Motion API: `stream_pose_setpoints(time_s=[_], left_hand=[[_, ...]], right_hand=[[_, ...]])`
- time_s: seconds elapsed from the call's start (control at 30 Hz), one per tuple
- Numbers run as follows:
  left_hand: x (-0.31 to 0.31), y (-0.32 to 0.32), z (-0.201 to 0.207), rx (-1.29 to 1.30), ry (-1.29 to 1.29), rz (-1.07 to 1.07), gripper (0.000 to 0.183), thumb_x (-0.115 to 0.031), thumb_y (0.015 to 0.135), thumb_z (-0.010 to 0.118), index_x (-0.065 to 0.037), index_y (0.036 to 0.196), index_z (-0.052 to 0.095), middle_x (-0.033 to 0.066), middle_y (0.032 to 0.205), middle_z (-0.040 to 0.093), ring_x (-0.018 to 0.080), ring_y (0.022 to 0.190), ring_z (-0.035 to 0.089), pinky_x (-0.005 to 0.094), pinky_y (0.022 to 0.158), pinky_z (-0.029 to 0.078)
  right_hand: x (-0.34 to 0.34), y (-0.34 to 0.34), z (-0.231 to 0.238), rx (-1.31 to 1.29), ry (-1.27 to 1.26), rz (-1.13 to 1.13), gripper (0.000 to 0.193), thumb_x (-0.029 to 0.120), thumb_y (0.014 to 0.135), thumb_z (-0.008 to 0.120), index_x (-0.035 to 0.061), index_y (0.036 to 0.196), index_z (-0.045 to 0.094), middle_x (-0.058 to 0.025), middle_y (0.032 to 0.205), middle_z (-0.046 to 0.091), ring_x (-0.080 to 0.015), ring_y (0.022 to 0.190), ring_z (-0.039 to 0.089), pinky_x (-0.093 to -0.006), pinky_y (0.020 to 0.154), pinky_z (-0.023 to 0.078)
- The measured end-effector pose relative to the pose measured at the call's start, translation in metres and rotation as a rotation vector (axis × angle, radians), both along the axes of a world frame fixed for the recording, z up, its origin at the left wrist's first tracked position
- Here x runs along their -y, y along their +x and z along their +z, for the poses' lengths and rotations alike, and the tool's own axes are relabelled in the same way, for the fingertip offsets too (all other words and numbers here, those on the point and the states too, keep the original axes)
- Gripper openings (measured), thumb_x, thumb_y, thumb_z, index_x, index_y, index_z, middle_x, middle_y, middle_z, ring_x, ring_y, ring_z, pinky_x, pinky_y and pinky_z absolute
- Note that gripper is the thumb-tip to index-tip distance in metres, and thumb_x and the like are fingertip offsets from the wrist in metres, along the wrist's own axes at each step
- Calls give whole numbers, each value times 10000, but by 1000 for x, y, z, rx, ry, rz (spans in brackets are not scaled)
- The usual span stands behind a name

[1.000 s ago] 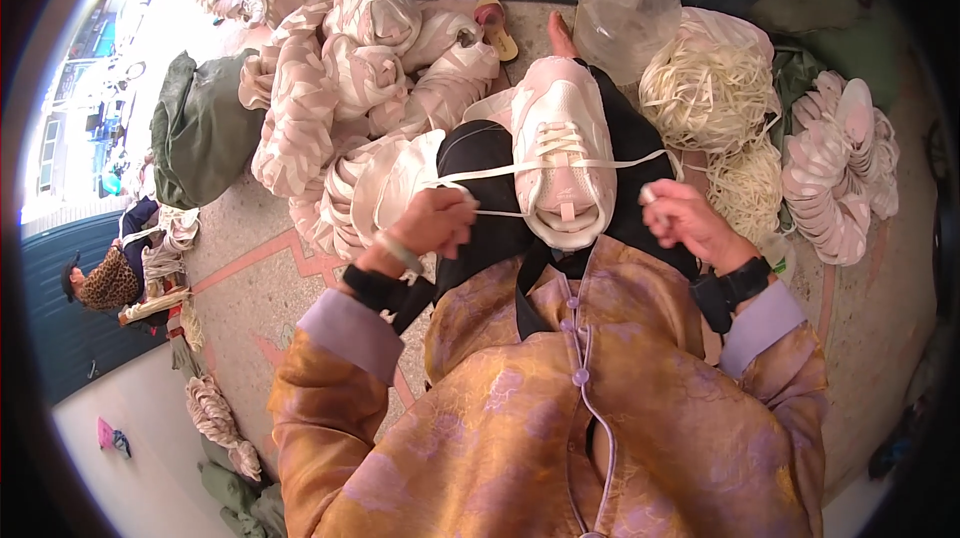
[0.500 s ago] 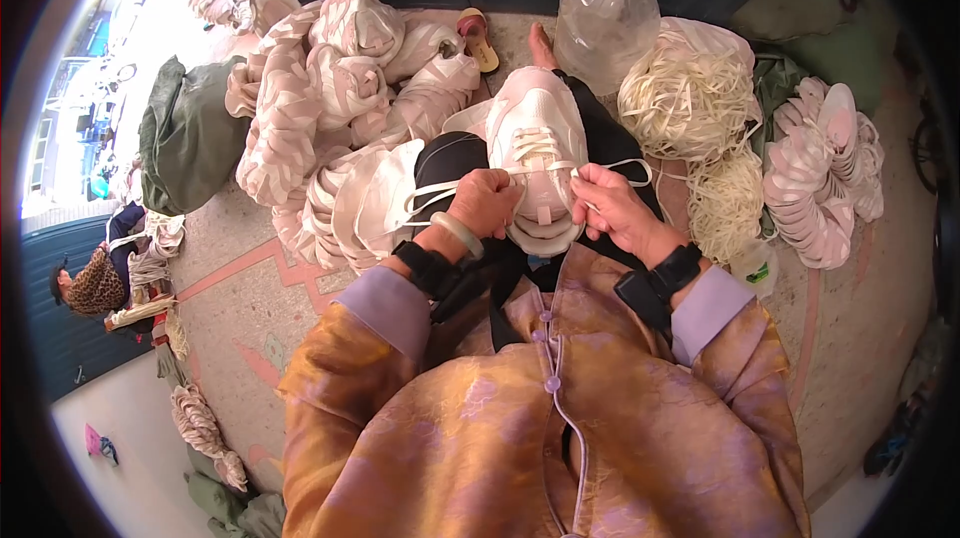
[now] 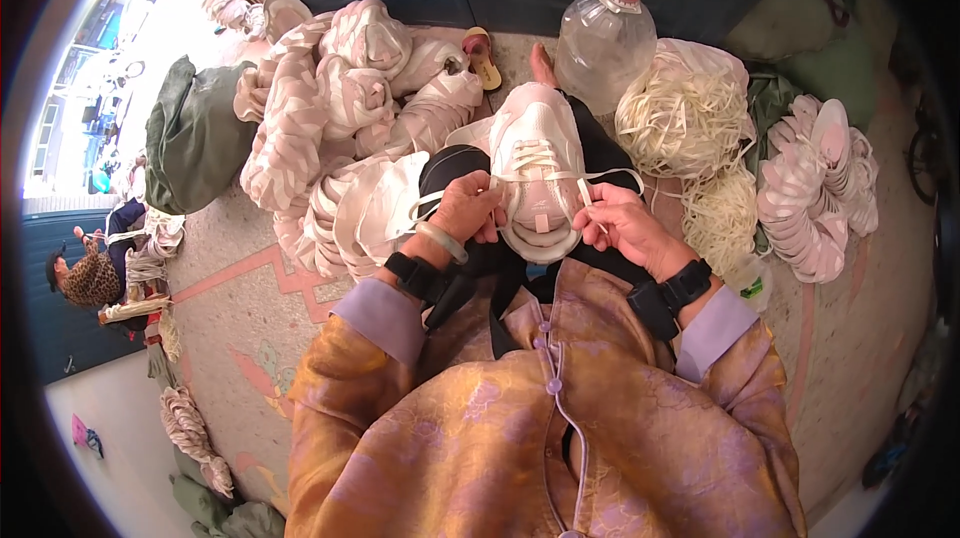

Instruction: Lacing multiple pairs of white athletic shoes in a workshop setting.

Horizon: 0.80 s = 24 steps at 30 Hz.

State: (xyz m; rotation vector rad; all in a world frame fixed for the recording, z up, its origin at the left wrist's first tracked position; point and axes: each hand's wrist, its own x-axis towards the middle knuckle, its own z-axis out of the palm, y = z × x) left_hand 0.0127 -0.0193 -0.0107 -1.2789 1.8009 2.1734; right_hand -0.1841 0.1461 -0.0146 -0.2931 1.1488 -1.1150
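By the thumb and fingers of the right hand (image 3: 622, 223), a flat white woven lace (image 3: 587, 195) is pinched, its narrow end held up beside the shoe's eyelet edge. The fingers of the left hand (image 3: 467, 208) are bunched together at the opposite edge, with lace gripped between thumb and fingertips; the exact hold is partly hidden.

Between the hands, a pale-pink and white mesh shoe (image 3: 540, 128) is rested on the lap, its toe pointed away from the body and its heel opening turned toward it. Lace is already crossed over its upper rows, and slack loops are bowed out on either side.

One second ago the hands were held well apart, with the lace drawn across; half a second ago they had been brought in to the shoe. Since then the left hand has been shifted slightly outward, and more of the shoe's tongue is uncovered.

Farther out, the shoe is flanked by legs in black trousers (image 3: 597, 141). To the right are set a clear plastic jug with a red cap (image 3: 605, 48) and a tangled mass of cream laces (image 3: 685, 103); to the left, pink-and-white shoe uppers (image 3: 345, 103) are heaped beside a dark green cloth sack (image 3: 190, 143).
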Motion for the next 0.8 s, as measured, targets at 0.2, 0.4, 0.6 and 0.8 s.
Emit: stream_pose_setpoints(time_s=[0.2, 0.4, 0.6, 0.8], left_hand=[[-5, 4, 3, -58, 79, 84, 168, -181, 888, 521, -33, 825, 569, 51, 686, 616, 109, 491, 588, 200, 412, 466], [0, 12, 7, -125, 176, 185, 179, -177, 871, 542, -20, 834, 619, 57, 719, 631, 120, 606, 631, 225, 536, 519], [5, 12, 9, -17, -99, 123, 163, -181, 860, 556, -51, 819, 647, -7, 596, 553, 61, 502, 528, 189, 456, 419], [-3, 2, -3, -86, -2, 225, 153, -185, 839, 585, -49, 779, 620, 0, 578, 541, 72, 395, 475, 200, 352, 372]], right_hand=[[-8, -17, 2, 157, -105, -194, 156, 121, 869, 551, 33, 997, 557, -104, 905, 638, -116, 704, 635, -242, 619, 540], [-16, -18, -16, 202, 20, -264, 82, 149, 895, 508, 73, 922, 524, -129, 801, 639, -124, 599, 624, -273, 539, 542], [-5, -18, 9, 120, -76, -294, 60, 127, 898, 480, 79, 922, 505, -140, 840, 634, -179, 712, 650, -311, 639, 550], [-4, -17, 13, 108, -81, -238, 137, 207, 908, 528, 81, 960, 537, -124, 936, 635, -204, 817, 650, -325, 691, 547]])
